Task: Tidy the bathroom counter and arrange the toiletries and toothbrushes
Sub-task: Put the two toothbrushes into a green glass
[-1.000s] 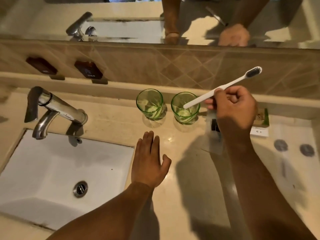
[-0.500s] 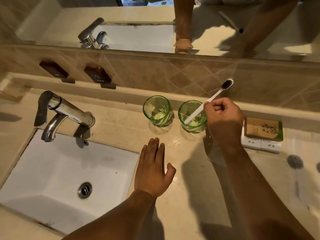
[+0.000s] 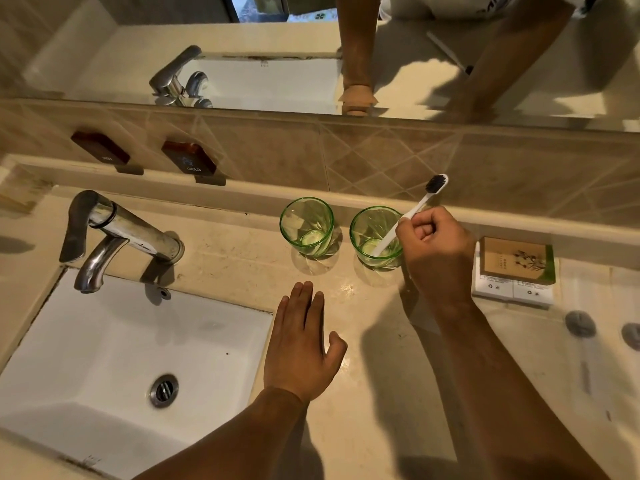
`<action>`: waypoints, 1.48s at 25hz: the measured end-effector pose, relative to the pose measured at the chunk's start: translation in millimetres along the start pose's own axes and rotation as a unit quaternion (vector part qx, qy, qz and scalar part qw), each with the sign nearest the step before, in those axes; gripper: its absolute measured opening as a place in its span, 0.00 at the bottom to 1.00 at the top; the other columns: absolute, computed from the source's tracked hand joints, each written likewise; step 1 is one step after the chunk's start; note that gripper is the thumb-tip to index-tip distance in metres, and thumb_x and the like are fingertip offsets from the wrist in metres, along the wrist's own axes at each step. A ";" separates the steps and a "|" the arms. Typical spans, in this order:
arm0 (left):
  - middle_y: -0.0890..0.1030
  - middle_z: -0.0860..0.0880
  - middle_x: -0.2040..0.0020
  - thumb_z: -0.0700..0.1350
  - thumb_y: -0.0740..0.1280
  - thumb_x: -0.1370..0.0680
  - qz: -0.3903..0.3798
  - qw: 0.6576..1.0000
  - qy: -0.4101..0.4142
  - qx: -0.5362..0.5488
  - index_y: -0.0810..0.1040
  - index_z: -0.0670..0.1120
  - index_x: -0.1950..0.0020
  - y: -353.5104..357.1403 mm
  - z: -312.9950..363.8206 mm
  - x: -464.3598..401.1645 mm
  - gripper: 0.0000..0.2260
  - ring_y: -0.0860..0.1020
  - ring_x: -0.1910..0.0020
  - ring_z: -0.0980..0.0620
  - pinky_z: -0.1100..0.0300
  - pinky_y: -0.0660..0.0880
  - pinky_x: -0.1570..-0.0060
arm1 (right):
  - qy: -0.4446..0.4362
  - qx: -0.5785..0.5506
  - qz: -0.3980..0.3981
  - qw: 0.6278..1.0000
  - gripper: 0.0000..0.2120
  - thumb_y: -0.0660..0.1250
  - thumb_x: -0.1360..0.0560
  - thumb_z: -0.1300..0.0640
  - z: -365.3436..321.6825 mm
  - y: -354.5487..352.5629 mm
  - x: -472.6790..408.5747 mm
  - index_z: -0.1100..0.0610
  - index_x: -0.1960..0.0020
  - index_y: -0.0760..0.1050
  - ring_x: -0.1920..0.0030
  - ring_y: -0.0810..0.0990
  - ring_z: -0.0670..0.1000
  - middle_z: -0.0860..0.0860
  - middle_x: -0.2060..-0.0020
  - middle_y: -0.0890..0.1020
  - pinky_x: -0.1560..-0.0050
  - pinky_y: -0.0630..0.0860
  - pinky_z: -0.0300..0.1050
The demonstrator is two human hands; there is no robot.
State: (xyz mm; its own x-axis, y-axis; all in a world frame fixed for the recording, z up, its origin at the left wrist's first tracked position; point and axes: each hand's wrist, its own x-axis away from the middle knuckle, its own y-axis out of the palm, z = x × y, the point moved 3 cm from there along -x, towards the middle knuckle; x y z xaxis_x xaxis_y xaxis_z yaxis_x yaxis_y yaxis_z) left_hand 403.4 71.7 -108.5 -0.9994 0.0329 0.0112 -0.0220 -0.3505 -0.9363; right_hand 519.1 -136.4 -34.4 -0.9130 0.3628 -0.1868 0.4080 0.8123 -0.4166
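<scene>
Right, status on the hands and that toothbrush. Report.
Right hand shut on toothbrush, handle end down inside the right glass. Left hand open, flat on counter. Left glass empty. Nothing in the way.

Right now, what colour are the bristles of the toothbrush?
Black, on a white toothbrush; the head view shows it.

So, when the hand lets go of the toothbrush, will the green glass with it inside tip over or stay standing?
The right green glass tumbler probably stays up: it looks thick-based and squat. The white toothbrush with dark bristles, held by the right hand, looks light, yet it leans far over the rim. On this smooth counter the glass may slide if nudged.
</scene>
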 end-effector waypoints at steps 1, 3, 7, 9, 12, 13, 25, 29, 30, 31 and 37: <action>0.63 0.46 0.20 0.52 0.62 0.24 0.000 1.000 0.000 0.000 0.68 0.44 0.23 0.1 0.4 0.1 0.29 0.54 0.19 0.51 0.54 0.50 0.20 | 0.004 -0.001 -0.005 1.000 0.08 0.70 0.24 0.57 1.4 -0.3 -1.1 0.56 0.61 0.75 0.70 0.72 0.52 0.47 0.74 0.72 0.57 0.78 0.58; 0.63 0.46 0.20 0.53 0.62 0.23 0.000 1.000 0.001 0.001 0.68 0.44 0.23 0.2 0.1 0.3 0.29 0.54 0.19 0.51 0.53 0.50 0.20 | 0.008 -0.002 -0.007 1.000 0.08 0.70 0.24 0.56 3.1 -0.4 -2.6 0.57 0.61 0.76 0.71 0.72 0.51 0.46 0.74 0.72 0.58 0.78 0.55; 0.63 0.46 0.20 0.53 0.61 0.23 0.002 1.000 0.004 0.000 0.68 0.43 0.23 -0.3 -0.2 0.6 0.29 0.54 0.19 0.51 0.53 0.49 0.20 | 0.010 -0.004 -0.004 1.000 0.09 0.71 0.24 0.56 5.0 1.1 -2.7 0.58 0.60 0.76 0.72 0.71 0.50 0.48 0.74 0.73 0.64 0.75 0.46; 0.63 0.46 0.20 0.53 0.61 0.23 0.002 1.000 0.004 0.000 0.67 0.43 0.23 -0.2 0.3 1.2 0.30 0.54 0.19 0.51 0.53 0.50 0.20 | 0.012 -0.004 -0.006 1.000 0.08 0.71 0.24 0.56 6.0 2.4 -2.7 0.58 0.60 0.76 0.72 0.71 0.49 0.50 0.73 0.74 0.66 0.72 0.43; 0.62 0.46 0.20 0.53 0.61 0.23 0.003 1.000 0.001 0.003 0.67 0.44 0.23 0.5 -0.6 1.3 0.30 0.54 0.19 0.51 0.52 0.50 0.20 | 0.013 0.000 -0.003 1.000 0.08 0.72 0.24 0.56 6.1 3.3 -1.4 0.59 0.58 0.77 0.72 0.71 0.47 0.51 0.73 0.75 0.66 0.71 0.37; 0.62 0.46 0.20 0.53 0.61 0.23 0.003 1.000 0.002 0.002 0.67 0.43 0.23 0.4 -0.4 1.2 0.30 0.54 0.19 0.51 0.52 0.50 0.20 | 0.016 0.002 -0.005 1.000 0.08 0.72 0.24 0.55 5.9 3.3 -0.5 0.59 0.57 0.77 0.72 0.71 0.47 0.51 0.72 0.75 0.66 0.70 0.37; 0.65 0.40 0.22 0.50 0.65 0.25 -0.004 1.000 0.009 -0.003 0.69 0.39 0.25 -3.1 3.6 6.6 0.30 0.59 0.21 0.43 0.48 0.52 0.20 | 0.241 0.061 -0.079 0.965 0.03 0.67 0.23 0.54 20.3 -96.7 163.6 0.49 0.55 0.78 0.65 0.80 0.42 0.47 0.67 0.82 0.62 0.76 0.35; 0.65 0.39 0.22 0.50 0.65 0.24 0.002 1.000 0.010 -0.003 0.69 0.39 0.26 -4.1 5.1 4.7 0.29 0.59 0.21 0.42 0.47 0.53 0.21 | 0.262 0.129 -0.128 0.948 0.05 0.71 0.24 0.54 28.5 -137.6 230.8 0.49 0.59 0.78 0.65 0.80 0.40 0.43 0.71 0.81 0.67 0.73 0.37; 0.65 0.40 0.22 0.50 0.65 0.24 0.002 1.000 0.011 -0.002 0.69 0.39 0.25 -3.7 5.0 5.1 0.29 0.59 0.21 0.43 0.47 0.52 0.20 | 0.266 0.154 -0.151 0.940 0.07 0.71 0.25 0.53 26.9 -146.2 243.8 0.49 0.61 0.78 0.67 0.80 0.39 0.43 0.73 0.81 0.69 0.72 0.37; 0.65 0.40 0.22 0.50 0.64 0.24 0.002 1.000 0.011 -0.001 0.69 0.39 0.25 -3.5 4.9 5.1 0.29 0.58 0.20 0.43 0.47 0.52 0.20 | 0.272 0.179 -0.176 0.929 0.09 0.70 0.25 0.51 26.7 -153.8 256.5 0.49 0.64 0.78 0.69 0.80 0.40 0.42 0.74 0.81 0.70 0.73 0.38; 0.63 0.41 0.21 0.51 0.63 0.23 0.007 1.000 0.012 0.012 0.67 0.40 0.25 -4.9 3.7 5.2 0.28 0.57 0.20 0.44 0.47 0.52 0.20 | 0.331 0.295 -0.295 0.846 0.27 0.64 0.29 0.32 26.8 -159.9 319.3 0.55 0.71 0.70 0.74 0.72 0.46 0.49 0.79 0.74 0.68 0.70 0.45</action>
State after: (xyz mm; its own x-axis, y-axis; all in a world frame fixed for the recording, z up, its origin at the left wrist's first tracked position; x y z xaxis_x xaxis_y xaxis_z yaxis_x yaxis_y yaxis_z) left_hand 398.3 70.2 -102.6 -0.9987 0.0507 -0.0097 -0.0099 -0.3739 -0.9274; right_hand 162.4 -162.7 -51.3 -0.6787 0.3079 0.6667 -0.3689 0.6421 -0.6721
